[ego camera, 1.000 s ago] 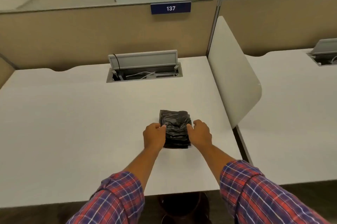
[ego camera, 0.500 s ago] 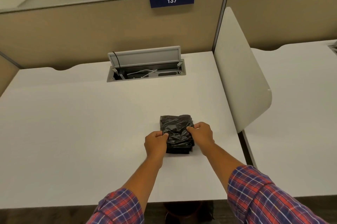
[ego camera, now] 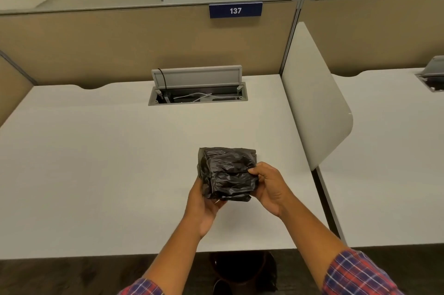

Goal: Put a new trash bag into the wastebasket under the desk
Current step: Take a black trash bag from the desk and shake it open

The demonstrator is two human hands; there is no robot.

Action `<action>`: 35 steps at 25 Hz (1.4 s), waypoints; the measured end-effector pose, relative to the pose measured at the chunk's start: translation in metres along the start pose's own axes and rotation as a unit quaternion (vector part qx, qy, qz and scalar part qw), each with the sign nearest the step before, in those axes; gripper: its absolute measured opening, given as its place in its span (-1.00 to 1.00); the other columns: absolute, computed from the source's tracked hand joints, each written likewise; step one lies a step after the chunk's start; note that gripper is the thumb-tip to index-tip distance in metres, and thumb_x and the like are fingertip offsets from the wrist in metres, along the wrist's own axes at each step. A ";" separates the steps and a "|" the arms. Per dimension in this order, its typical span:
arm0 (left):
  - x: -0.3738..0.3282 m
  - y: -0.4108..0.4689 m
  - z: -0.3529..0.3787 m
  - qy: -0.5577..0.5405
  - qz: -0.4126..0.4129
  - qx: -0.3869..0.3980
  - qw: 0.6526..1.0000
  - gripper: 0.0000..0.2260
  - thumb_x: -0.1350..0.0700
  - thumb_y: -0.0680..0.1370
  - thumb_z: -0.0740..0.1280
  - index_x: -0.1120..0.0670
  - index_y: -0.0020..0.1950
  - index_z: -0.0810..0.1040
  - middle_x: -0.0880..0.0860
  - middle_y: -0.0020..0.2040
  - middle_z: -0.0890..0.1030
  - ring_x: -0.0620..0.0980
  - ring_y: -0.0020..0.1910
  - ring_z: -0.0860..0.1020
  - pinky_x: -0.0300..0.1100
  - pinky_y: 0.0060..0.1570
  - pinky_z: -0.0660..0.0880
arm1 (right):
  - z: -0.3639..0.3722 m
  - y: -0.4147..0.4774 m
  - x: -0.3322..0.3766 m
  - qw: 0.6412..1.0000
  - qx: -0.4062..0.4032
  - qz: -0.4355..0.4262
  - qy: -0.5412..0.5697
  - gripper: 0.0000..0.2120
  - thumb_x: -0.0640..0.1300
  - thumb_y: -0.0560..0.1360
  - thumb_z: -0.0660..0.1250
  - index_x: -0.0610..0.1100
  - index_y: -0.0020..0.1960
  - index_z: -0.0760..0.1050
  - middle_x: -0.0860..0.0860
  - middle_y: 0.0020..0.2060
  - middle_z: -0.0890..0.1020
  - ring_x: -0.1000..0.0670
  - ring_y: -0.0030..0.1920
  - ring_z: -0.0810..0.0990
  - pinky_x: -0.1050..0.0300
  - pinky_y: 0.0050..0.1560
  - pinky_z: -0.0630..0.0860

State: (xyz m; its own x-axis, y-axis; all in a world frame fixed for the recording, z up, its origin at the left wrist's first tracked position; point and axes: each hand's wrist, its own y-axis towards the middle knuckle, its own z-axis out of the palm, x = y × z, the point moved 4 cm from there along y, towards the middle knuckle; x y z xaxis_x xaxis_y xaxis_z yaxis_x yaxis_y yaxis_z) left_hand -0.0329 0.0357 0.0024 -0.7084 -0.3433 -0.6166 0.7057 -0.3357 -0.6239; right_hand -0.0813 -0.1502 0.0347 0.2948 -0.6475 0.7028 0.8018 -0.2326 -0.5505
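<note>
I hold the folded black trash bag (ego camera: 228,173) above the white desk (ego camera: 108,162), my left hand (ego camera: 204,208) cupping its underside while my right hand (ego camera: 269,186) pinches its right edge between thumb and fingers. The dark wastebasket (ego camera: 242,270) sits below the desk's front edge.

Black trash bag (ego camera: 228,172), red-blue plaid sleeve (ego camera: 355,273)

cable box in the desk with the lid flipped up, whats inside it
Inside the open cable box lie white cables, with a black cable running down at its left end by the raised lid. Any sockets or plugs are too dark to make out.
</note>
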 end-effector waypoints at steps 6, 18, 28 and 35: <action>0.013 -0.044 -0.016 -0.091 -0.060 0.092 0.990 -0.34 -0.30 0.61 0.39 0.18 0.48 0.63 0.29 0.41 0.68 0.31 0.39 0.66 0.22 0.31 0.65 | -0.007 -0.045 -0.037 0.986 -0.071 0.013 -0.148 -0.91 -0.22 0.59 0.37 -0.15 -0.10 0.53 -0.16 -0.12 0.69 -0.10 -0.15 0.67 0.01 -0.23 0.67; 0.056 -0.103 -0.017 -0.008 -0.033 0.005 0.999 -0.61 -0.05 0.74 0.30 0.22 0.38 0.65 0.28 0.23 0.77 0.21 0.18 0.78 0.11 0.11 0.68 | 0.030 -0.131 -0.053 0.727 -0.058 -0.212 -0.650 -0.61 0.14 0.59 0.31 0.04 0.37 0.56 0.06 0.23 0.69 0.03 0.20 0.65 0.11 0.21 0.57; 0.084 -0.155 -0.026 -0.039 -0.007 -0.046 0.998 -0.68 0.06 0.76 0.28 0.23 0.39 0.63 0.28 0.25 0.77 0.23 0.17 0.78 0.03 -0.07 0.77 | -0.082 -0.151 -0.018 0.945 -0.101 -0.128 -0.283 -0.79 -0.02 0.67 0.30 -0.02 -0.05 0.68 0.01 -0.19 0.78 -0.01 -0.12 0.77 0.07 -0.17 0.71; 0.104 -0.195 -0.035 -0.055 0.016 -0.067 0.996 -0.67 0.08 0.76 0.28 0.25 0.41 0.62 0.32 0.30 0.73 0.26 0.21 0.76 0.11 0.01 0.77 | -0.137 -0.168 -0.035 0.924 -0.188 -0.105 -0.315 -0.68 -0.01 0.63 0.35 -0.03 0.36 0.54 -0.01 0.25 0.65 0.01 0.14 0.65 -0.08 0.19 0.67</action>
State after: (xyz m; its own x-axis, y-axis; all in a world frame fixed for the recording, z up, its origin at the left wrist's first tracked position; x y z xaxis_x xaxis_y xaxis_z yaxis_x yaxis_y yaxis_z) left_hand -0.2445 0.0962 0.0424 -0.6755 -0.4477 -0.5859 0.7153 -0.2049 -0.6681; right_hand -0.2976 -0.1882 0.0405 0.4927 -0.0349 0.8695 0.6729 -0.6183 -0.4061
